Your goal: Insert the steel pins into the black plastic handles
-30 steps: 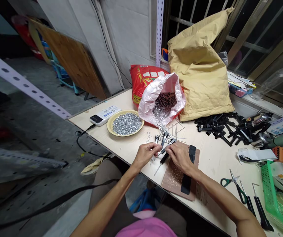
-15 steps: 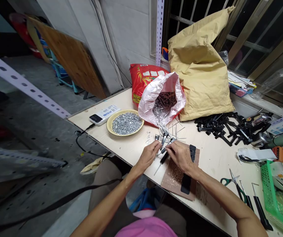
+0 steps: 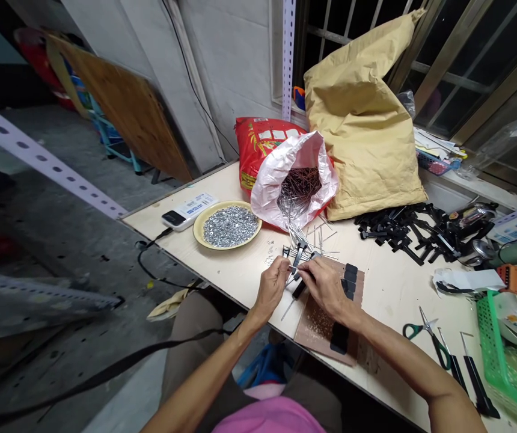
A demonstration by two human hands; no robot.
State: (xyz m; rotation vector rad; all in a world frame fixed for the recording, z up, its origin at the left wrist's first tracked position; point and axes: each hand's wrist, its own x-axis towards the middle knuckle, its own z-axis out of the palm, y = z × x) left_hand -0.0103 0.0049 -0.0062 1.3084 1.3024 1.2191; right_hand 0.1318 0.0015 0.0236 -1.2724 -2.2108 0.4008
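My left hand (image 3: 271, 284) and right hand (image 3: 326, 287) meet fingertip to fingertip, both pinched on black clip (image 3: 300, 288) with pin through it, just above brown board (image 3: 319, 325) at table edge. Beyond: yellow plate (image 3: 198, 228) full of small silver nuts; open white bag (image 3: 272, 174) spilling long pins; paper sack (image 3: 362, 120), contents hidden; green basket (image 3: 483, 337) far right, holding packets.

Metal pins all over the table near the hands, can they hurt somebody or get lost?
Possibly. The left hand and right hand pinch a black plastic piece with a pin sticking out, right beside the loose metal pins; a slip might prick a finger. This happens near the edge of the table, so a dropped pin could fall to the floor. The open bag faces them and may spill more.
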